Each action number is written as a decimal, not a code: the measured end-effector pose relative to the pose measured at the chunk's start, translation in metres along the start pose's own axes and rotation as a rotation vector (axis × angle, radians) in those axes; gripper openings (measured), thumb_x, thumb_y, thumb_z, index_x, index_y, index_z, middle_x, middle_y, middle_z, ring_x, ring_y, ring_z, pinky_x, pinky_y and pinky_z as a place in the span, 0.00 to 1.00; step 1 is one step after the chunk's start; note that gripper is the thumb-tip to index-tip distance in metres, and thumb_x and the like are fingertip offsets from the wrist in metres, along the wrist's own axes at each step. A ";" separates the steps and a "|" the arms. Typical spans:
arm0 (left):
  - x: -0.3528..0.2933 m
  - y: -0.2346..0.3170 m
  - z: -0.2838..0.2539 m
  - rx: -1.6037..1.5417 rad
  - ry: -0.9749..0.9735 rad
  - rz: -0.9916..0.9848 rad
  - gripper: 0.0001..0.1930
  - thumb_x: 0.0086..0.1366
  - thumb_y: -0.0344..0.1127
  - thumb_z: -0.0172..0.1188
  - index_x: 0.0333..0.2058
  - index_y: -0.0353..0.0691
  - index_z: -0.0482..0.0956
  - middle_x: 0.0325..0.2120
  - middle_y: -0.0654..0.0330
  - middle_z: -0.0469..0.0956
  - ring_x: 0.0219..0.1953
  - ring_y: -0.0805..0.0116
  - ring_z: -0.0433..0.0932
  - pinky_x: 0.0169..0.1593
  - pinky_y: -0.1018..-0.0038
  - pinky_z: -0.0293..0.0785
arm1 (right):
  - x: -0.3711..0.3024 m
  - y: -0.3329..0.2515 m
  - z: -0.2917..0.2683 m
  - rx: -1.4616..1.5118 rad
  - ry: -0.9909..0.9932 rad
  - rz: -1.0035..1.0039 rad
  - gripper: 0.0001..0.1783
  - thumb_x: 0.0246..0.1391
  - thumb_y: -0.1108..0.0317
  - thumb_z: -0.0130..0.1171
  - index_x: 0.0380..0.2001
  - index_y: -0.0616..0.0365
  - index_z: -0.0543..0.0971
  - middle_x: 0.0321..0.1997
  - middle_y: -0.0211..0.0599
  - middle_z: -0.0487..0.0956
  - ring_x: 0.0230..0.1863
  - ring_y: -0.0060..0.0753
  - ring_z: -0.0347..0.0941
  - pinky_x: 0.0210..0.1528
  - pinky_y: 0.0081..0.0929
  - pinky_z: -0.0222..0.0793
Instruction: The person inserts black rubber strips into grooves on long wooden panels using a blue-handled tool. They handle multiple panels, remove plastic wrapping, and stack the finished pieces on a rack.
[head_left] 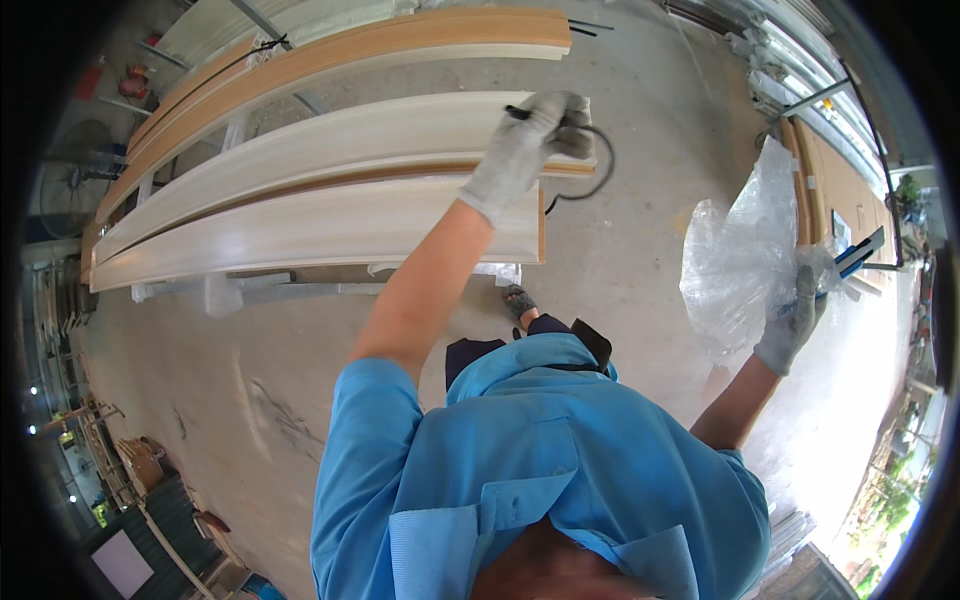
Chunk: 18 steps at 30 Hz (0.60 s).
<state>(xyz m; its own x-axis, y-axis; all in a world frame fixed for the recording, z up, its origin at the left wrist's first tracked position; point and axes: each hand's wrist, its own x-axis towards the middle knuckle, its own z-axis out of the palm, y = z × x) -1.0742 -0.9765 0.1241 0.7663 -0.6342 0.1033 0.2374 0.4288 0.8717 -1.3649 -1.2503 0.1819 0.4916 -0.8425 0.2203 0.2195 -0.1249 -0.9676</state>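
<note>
My left hand, in a grey-white work glove, is closed around a thin black cord above the right end of a white panel. A short black end pokes out of the fist; the rest loops to the right and hangs down. Out to the right, my gloved right hand grips a blue utility knife, its pale blade end pointing up and outward. Clear plastic film spreads beside that hand; whether the fingers also hold it I cannot tell.
A second white panel lies nearer me, and long wood-coloured boards rest beyond. A metal rack with wrapped lengths and brown boards stand at the right. A fan is at the far left. My foot is on the concrete floor.
</note>
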 end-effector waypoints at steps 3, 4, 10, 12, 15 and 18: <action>-0.023 0.039 -0.031 0.098 0.029 -0.121 0.28 0.72 0.59 0.52 0.45 0.35 0.79 0.29 0.60 0.80 0.25 0.69 0.79 0.26 0.74 0.76 | 0.005 0.011 0.023 0.027 0.007 0.018 0.25 0.58 0.62 0.68 0.55 0.63 0.76 0.50 0.34 0.79 0.49 0.26 0.74 0.52 0.22 0.69; -0.032 0.052 -0.034 0.148 0.030 -0.174 0.28 0.72 0.60 0.52 0.45 0.35 0.79 0.28 0.60 0.80 0.23 0.69 0.78 0.24 0.75 0.74 | 0.005 0.013 0.035 0.038 -0.008 0.005 0.25 0.59 0.62 0.67 0.55 0.63 0.76 0.50 0.34 0.79 0.49 0.26 0.74 0.51 0.22 0.69; -0.040 0.080 -0.009 0.043 -0.195 -0.080 0.27 0.73 0.57 0.52 0.41 0.34 0.79 0.29 0.59 0.81 0.23 0.71 0.79 0.25 0.77 0.76 | -0.024 0.018 0.116 0.185 -0.012 -0.098 0.18 0.60 0.68 0.65 0.51 0.63 0.77 0.45 0.33 0.81 0.41 0.24 0.76 0.41 0.21 0.72; -0.034 0.080 -0.003 0.150 -0.258 -0.112 0.26 0.73 0.56 0.53 0.41 0.33 0.79 0.30 0.58 0.81 0.25 0.71 0.80 0.29 0.77 0.78 | -0.049 0.010 0.136 0.261 -0.005 -0.138 0.17 0.59 0.67 0.66 0.50 0.62 0.78 0.43 0.32 0.81 0.40 0.22 0.76 0.38 0.22 0.72; -0.031 0.087 0.002 0.279 -0.414 -0.143 0.24 0.73 0.54 0.55 0.41 0.33 0.80 0.31 0.57 0.82 0.27 0.70 0.81 0.33 0.75 0.80 | -0.085 -0.007 0.151 0.220 0.154 -0.168 0.17 0.59 0.67 0.66 0.49 0.62 0.78 0.43 0.32 0.80 0.40 0.22 0.75 0.37 0.22 0.71; -0.026 0.095 0.020 0.166 -0.670 -0.133 0.22 0.72 0.53 0.56 0.42 0.36 0.81 0.33 0.59 0.82 0.28 0.71 0.80 0.35 0.74 0.80 | -0.112 -0.030 0.128 0.177 0.228 -0.209 0.20 0.59 0.66 0.67 0.50 0.64 0.77 0.44 0.33 0.80 0.40 0.23 0.75 0.39 0.22 0.71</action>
<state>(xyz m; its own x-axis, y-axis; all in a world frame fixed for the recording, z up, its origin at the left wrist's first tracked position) -1.0831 -0.9321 0.2133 0.1912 -0.9572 0.2174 0.1682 0.2501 0.9535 -1.3188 -1.0854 0.2017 0.2247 -0.9061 0.3585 0.4477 -0.2308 -0.8639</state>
